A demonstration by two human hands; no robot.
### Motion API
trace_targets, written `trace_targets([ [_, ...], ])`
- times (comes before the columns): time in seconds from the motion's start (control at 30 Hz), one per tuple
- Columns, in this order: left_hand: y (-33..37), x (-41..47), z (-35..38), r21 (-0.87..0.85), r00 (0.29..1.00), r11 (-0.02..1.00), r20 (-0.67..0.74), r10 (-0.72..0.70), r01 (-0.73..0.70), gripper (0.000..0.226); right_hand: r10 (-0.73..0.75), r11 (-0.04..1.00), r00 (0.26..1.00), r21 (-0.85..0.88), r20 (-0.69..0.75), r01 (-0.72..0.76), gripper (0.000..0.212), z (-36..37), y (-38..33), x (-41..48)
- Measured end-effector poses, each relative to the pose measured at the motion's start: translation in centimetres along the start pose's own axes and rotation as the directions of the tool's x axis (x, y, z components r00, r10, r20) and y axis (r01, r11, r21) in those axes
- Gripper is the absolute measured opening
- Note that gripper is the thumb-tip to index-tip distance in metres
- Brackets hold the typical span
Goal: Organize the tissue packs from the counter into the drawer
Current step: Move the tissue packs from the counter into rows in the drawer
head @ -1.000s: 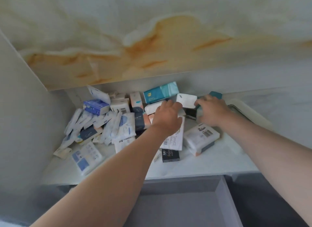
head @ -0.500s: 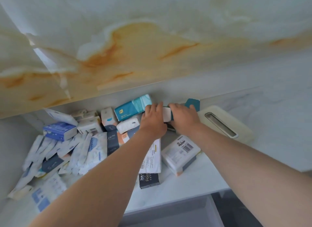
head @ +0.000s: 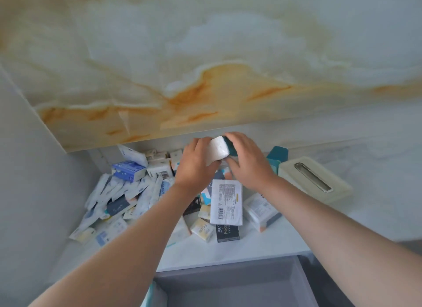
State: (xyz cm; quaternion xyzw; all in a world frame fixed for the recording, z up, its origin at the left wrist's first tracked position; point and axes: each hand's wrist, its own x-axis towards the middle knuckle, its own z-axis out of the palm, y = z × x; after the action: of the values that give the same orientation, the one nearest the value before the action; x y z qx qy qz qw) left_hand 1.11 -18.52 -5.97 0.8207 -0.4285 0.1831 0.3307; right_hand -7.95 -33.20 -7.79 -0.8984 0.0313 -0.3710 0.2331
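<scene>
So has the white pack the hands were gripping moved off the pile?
Yes. The white pack has come up off the pile, held in both hands, now higher against the backsplash edge.

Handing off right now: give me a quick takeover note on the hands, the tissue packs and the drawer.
Left hand and right hand together hold a white pack and a teal pack above the pile.
Most tissue packs lie heaped on the counter, beside a cream tissue box.
The drawer is open; what shows of it looks nearly bare.
Left: carry these down, then move the pile.
</scene>
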Motion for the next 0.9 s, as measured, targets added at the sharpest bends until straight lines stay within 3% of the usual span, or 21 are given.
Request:
trace_targets([
  [0.1,-0.3,-2.3,-4.0,-0.142,0.985,0.976,-0.028,-0.170,0.164,0.054,-0.041,0.995,0.999,0.089,0.034,0.038,0.062,0.4,-4.7,-0.3],
  [0.23,-1.2,-6.7,-8.3,-0.228,0.931,0.905,0.015,-0.365,0.358,0.042,0.099,0.967,0.942,0.192,0.322,-0.167,0.076,1.4,-10.5,-2.3],
  [0.33,-2.4,-10.6,-11.2,-0.158,0.888,0.874,0.063,-0.456,0.460,0.038,0.178,0.892,0.848,0.283,0.500,-0.354,0.090,2.8,-14.3,-4.6],
  [0.57,-5.0,-19.4,-16.2,0.117,0.730,0.762,0.228,-0.644,0.637,0.047,0.251,0.841,0.649,0.171,0.718,-0.514,0.115,7.9,-22.2,-10.0],
  [0.67,-6.2,-23.0,-17.7,0.206,0.659,0.737,0.339,-0.671,0.644,0.053,0.264,0.826,0.586,0.134,0.766,-0.547,0.120,10.5,-25.1,-12.5],
  [0.77,-7.6,-26.3,-19.1,0.178,0.580,0.711,0.462,-0.671,0.680,0.052,0.267,0.835,0.521,0.076,0.811,-0.545,0.113,12.5,-27.1,-14.6],
  [0.9,-10.9,-30.3,-20.9,-0.019,0.427,0.540,0.635,-0.644,0.841,0.033,0.205,0.827,0.425,0.077,0.882,-0.557,0.085,13.7,-28.1,-15.8],
])
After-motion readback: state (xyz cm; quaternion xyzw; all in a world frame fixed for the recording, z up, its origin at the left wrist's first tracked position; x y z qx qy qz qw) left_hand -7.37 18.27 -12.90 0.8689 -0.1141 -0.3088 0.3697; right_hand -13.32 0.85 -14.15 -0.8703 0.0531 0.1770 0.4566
